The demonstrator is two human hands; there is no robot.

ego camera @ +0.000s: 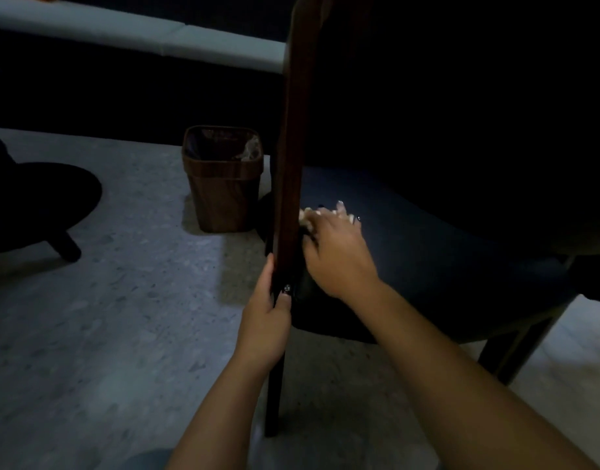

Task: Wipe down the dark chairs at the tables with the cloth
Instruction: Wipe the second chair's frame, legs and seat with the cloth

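Head view: pale cloth (307, 217) bunched against dark wooden chair (288, 164) post.

Dark brown chair post (288, 147), navy seat (427, 252), wood-grain brown bin (222, 195), speckled grey floor (105, 317) (pale cloth (306, 217)).

Waste bin (222, 179) stands just beside chair post (289, 157).

A brown wood-grain waste bin (222, 179) stands on the speckled grey floor (105, 300), a thin liner crumpled inside it. At the far left sits a round dark stool (37, 205) on the floor. Along the top runs a pale worktop edge (139, 35).
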